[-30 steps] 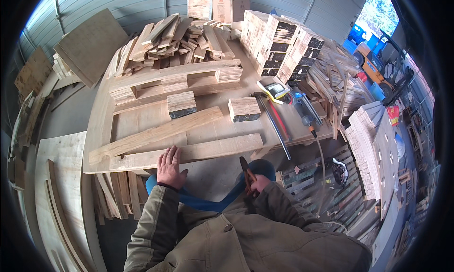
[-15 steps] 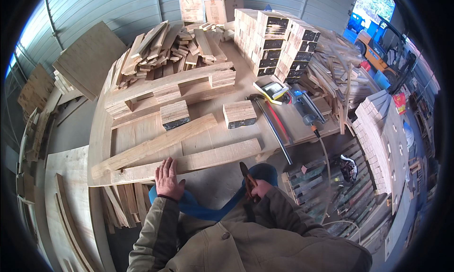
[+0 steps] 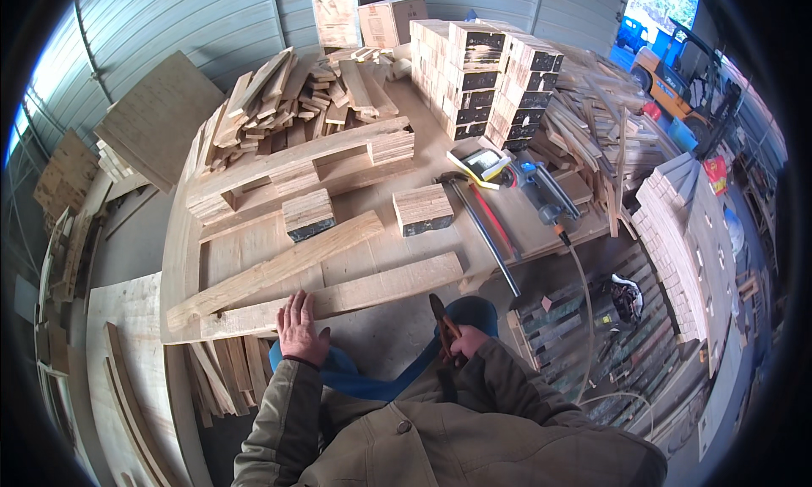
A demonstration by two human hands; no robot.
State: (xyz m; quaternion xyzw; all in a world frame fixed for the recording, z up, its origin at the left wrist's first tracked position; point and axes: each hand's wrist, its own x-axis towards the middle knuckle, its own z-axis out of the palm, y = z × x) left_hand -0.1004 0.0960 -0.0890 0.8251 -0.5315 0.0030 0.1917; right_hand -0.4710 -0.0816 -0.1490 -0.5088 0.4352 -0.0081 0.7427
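Note:
My left hand (image 3: pixel 301 330) lies with fingers stretched out on the near wooden plank (image 3: pixel 381 286), close to the table's front edge. In my right hand (image 3: pixel 468 341), held low in front of my body, is a pair of pliers (image 3: pixel 444 322) with a dark head and orange-brown handles. A second plank (image 3: pixel 283 265) lies slantwise just behind the near one. Two wood blocks (image 3: pixel 308 212) with dark lower faces sit beyond these planks. Farther back stands a pallet-like wooden frame (image 3: pixel 296 167) of boards and blocks.
On the table's right side lie a hammer (image 3: pixel 486 237) with a long metal handle, a red bar (image 3: pixel 493 220), a nail gun (image 3: pixel 550 195) with a hose and a yellow-edged box (image 3: pixel 480 164). Loose boards (image 3: pixel 296 93) and stacked blocks (image 3: pixel 482 81) stand behind. A slatted pallet (image 3: pixel 584 335) is low right.
The view has shifted slightly, so the table and its things appear a little lower and the stacks farther left. Both hands keep nearly the same position, with the pliers still in the right.

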